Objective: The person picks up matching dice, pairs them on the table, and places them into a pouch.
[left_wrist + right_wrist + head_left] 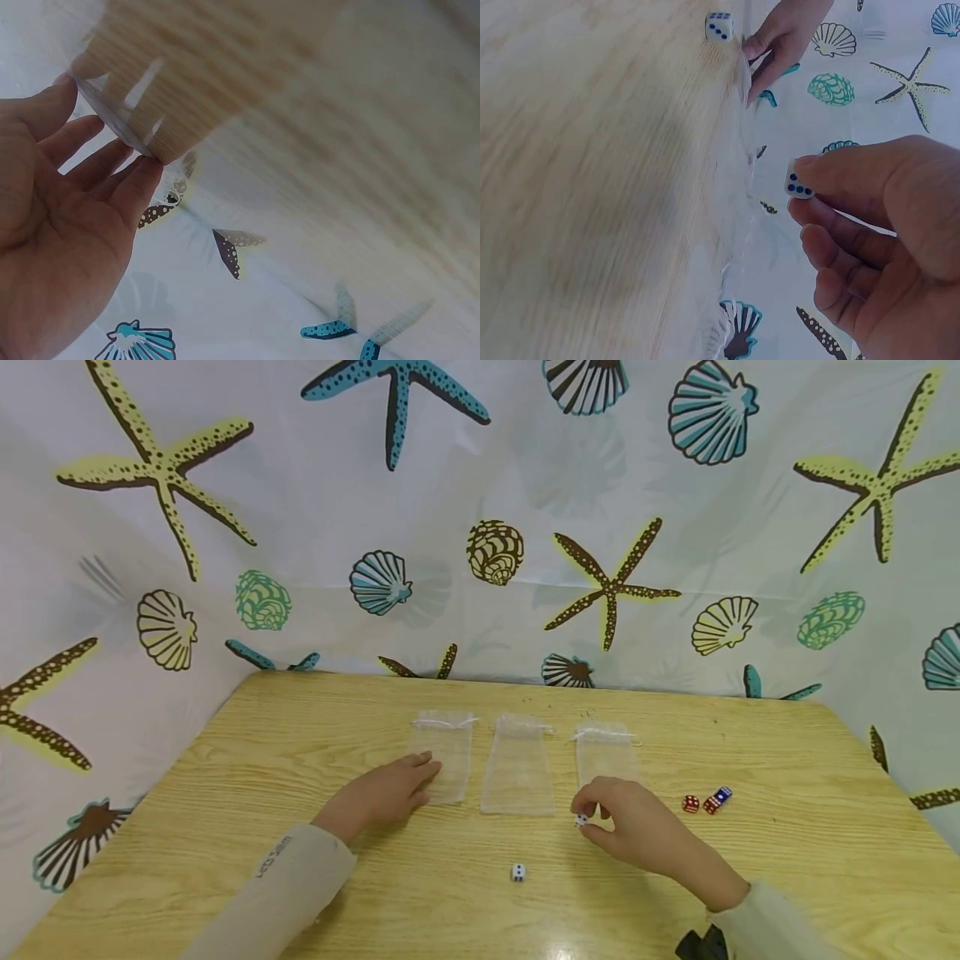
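Observation:
My right hand (633, 827) pinches a white die (799, 184) with dark blue pips between thumb and fingertips, held just in front of the right-hand sheer drawstring bag (606, 756). A second white die (518, 872) sits on the table nearer to me. My left hand (393, 789) rests with extended fingers on the left sheer bag (448, 777); in the left wrist view its fingertips (142, 169) are along the bag's edge. Between these two lies a middle sheer bag (517, 777), flat, its drawstring end pointing away from me.
To the right lie two red dice, one apart (691, 804) and one (711, 807) against a blue die (722, 796). All rest on a light wood table (300, 727). Behind it hangs a white cloth (480, 635) printed with shells and starfish.

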The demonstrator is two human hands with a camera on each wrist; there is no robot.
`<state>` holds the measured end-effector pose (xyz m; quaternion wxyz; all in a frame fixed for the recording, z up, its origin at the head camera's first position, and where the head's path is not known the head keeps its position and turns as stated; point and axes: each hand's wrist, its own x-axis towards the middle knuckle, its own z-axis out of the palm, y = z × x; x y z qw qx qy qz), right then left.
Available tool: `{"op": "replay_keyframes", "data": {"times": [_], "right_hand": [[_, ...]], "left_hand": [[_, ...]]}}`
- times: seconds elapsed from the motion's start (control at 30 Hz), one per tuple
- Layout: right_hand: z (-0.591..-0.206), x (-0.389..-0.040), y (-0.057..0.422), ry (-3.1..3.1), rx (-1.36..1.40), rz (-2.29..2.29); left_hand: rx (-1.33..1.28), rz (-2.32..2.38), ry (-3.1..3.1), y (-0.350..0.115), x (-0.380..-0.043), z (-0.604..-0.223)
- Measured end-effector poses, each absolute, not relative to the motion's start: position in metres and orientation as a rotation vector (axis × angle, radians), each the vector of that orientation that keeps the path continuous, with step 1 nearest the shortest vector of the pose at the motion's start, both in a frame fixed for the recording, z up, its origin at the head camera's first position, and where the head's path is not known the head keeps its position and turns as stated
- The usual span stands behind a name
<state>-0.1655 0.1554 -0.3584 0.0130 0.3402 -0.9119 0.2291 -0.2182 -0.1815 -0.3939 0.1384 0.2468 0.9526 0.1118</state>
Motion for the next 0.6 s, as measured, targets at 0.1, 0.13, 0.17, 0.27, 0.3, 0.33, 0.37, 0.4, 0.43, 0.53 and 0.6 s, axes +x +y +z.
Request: {"op": "replay_keyframes", "data": {"times": [0.1,0.13,0.17,0.27,0.3,0.33,0.37,0.4,0.43,0.53,0.6], "right_hand": [[-0.361,-0.161,0.144,-2.846,1.100,0.728],[-0.362,-0.160,0.140,-2.854,1.111,0.733],[-0.364,-0.159,0.137,-2.862,1.122,0.733],[-0.369,-0.155,0.128,-2.875,1.157,0.732],[-0.370,-0.153,0.126,-2.877,1.170,0.731],[-0.372,-0.152,0.123,-2.880,1.182,0.732],[-0.373,-0.151,0.121,-2.881,1.193,0.733],[-0.375,-0.150,0.118,-2.879,1.206,0.733],[-0.376,-0.148,0.117,-2.876,1.223,0.728],[-0.380,-0.145,0.112,-2.878,1.249,0.701],[-0.382,-0.144,0.111,-2.879,1.256,0.675]], "left_hand": [[0.712,0.332,2.754,-0.181,-0.217,-0.393],[0.711,0.333,2.754,-0.181,-0.217,-0.394],[0.711,0.335,2.752,-0.181,-0.217,-0.394],[0.711,0.337,2.749,-0.181,-0.217,-0.394],[0.711,0.337,2.749,-0.181,-0.217,-0.394],[0.713,0.331,2.750,-0.181,-0.217,-0.394],[0.713,0.330,2.750,-0.181,-0.217,-0.394],[0.713,0.325,2.752,-0.181,-0.217,-0.394],[0.710,0.323,2.752,-0.181,-0.217,-0.394],[0.711,0.321,2.754,-0.180,-0.217,-0.392],[0.707,0.327,2.754,-0.180,-0.217,-0.392]]}}
